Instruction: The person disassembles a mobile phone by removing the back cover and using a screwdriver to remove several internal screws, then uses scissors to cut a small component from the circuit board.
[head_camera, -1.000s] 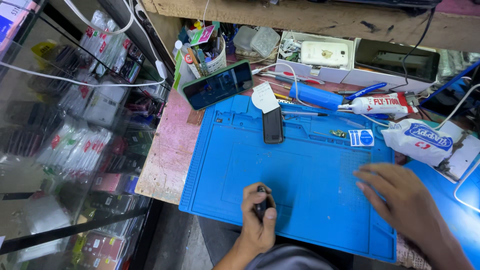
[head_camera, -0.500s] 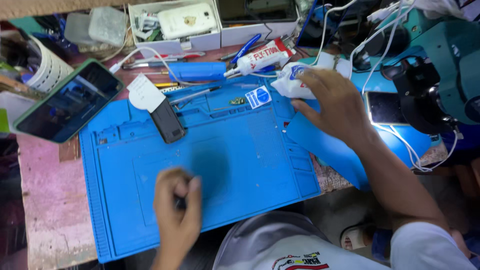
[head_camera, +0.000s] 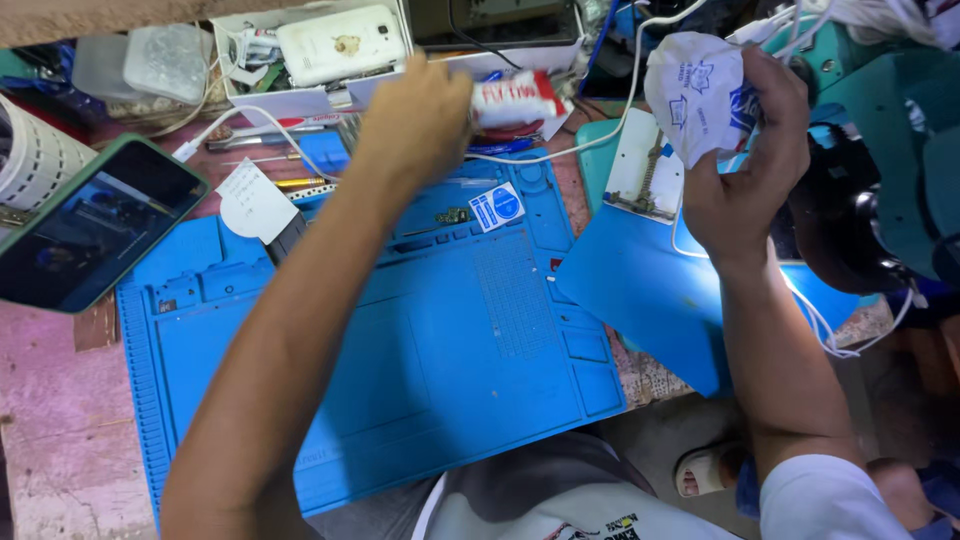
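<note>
Over the blue repair mat (head_camera: 400, 340) on the pink surface (head_camera: 60, 420), the left hand (head_camera: 420, 120) is now stretched far forward, where half a second ago it was held low near the mat's front edge, closed round a small dark object. Its fingers are now bent around the near end of a red-and-white tube (head_camera: 515, 98) lying at the back of the mat, though it cannot be told whether they are clamped on it, since the back of the hand hides them. The right hand (head_camera: 740, 170), which was earlier resting flat near the white packet at the mat's right edge, is now raised, and the crumpled white packet with blue print (head_camera: 695, 90) is held up in it, the fingers (head_camera: 775, 95) curled tightly round its right side. A second blue sheet (head_camera: 640, 290) is seen below that hand, overlapping the mat's right edge. A phone with a green case (head_camera: 90, 225) lies tilted at the mat's left corner, much as before, with a white paper tag (head_camera: 253, 200) just beside it. A white box holding an old white phone (head_camera: 335, 45) stands behind the left hand, and a white cable (head_camera: 620, 110) runs between the tube and the packet.
</note>
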